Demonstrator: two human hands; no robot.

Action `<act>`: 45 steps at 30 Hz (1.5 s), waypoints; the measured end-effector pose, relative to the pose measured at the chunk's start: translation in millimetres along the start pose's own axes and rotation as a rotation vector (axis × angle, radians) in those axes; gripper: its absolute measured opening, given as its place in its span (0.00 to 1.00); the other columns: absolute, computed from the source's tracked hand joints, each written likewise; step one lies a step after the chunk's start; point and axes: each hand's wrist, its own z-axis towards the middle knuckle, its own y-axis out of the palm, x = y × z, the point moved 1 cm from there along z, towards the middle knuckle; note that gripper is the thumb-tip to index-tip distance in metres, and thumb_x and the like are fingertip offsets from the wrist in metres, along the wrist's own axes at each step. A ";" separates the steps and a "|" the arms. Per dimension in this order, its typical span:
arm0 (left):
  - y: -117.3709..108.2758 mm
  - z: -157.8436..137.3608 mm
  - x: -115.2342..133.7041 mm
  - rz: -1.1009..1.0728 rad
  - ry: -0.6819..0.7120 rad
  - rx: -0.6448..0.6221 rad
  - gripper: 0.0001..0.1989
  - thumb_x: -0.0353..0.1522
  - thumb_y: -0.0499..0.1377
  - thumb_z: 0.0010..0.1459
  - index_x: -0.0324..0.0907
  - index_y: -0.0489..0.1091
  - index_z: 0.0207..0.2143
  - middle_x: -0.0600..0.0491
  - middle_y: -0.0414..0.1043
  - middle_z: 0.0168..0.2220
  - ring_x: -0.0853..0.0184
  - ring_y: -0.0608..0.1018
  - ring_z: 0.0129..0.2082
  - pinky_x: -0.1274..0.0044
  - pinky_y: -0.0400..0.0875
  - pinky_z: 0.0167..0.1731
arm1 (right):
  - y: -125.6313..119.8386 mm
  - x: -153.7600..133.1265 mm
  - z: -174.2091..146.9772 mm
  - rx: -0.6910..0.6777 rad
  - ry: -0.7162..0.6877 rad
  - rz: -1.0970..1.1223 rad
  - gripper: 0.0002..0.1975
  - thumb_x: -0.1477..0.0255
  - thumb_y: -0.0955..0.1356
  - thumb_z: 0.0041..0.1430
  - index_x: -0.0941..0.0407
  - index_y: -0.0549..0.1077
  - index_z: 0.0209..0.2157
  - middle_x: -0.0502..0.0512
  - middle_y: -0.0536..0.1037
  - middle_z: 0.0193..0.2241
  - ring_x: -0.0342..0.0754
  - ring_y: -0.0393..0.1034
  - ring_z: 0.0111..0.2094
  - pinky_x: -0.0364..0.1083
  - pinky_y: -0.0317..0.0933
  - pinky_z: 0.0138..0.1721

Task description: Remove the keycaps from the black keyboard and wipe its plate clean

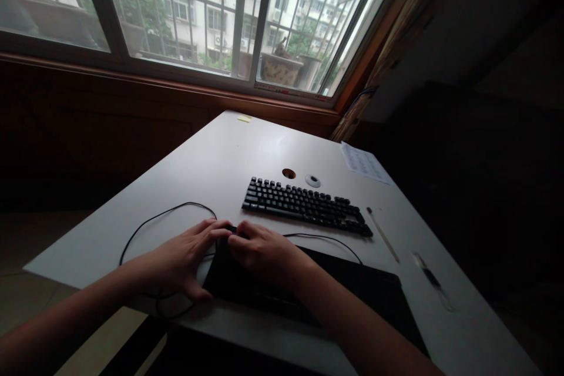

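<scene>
My left hand [185, 258] and my right hand [259, 249] meet at the far left corner of a black mat [352, 288] on the white desk [220, 158]. Their fingertips pinch a small dark object [231, 232] between them; what it is I cannot tell. A black cable [167, 211] loops on the desk to the left of my left hand and runs under it. A black keyboard [304, 204] lies just beyond my hands, with several keycaps gone at its right end.
A round cable hole [289, 173] and its loose cover [312, 180] lie behind the keyboard. A printed sheet [363, 161] rests at the far right, a thin strip [382, 234] and a small tool [429, 276] at the right edge, a yellow note [244, 118] near the window.
</scene>
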 end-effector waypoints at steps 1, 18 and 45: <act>0.4 -0.3 -0.5 0.004 -0.003 -0.002 0.61 0.43 0.76 0.37 0.51 0.46 0.69 0.42 0.48 0.71 0.38 0.51 0.70 0.52 0.64 0.63 | -1.2 -1.6 1.5 -0.014 0.026 -0.017 0.10 0.77 0.63 0.70 0.59 0.78 0.40 0.59 0.75 0.45 0.52 0.65 0.43 0.50 0.64 0.44; -4.9 -0.8 4.7 0.023 0.007 -0.005 0.59 0.42 0.76 0.39 0.51 0.47 0.68 0.43 0.46 0.72 0.40 0.50 0.71 0.50 0.63 0.63 | -8.6 -3.0 30.0 -0.178 0.531 0.216 0.10 0.82 0.64 0.65 0.59 0.75 0.43 0.58 0.80 0.40 0.52 0.69 0.39 0.47 0.59 0.42; 0.5 -0.3 0.9 0.042 -0.003 0.004 0.57 0.42 0.76 0.37 0.49 0.48 0.65 0.42 0.47 0.71 0.41 0.52 0.70 0.52 0.65 0.62 | 7.8 -19.5 -12.2 0.000 0.226 0.185 0.05 0.79 0.66 0.68 0.58 0.74 0.39 0.58 0.78 0.39 0.53 0.66 0.46 0.48 0.67 0.48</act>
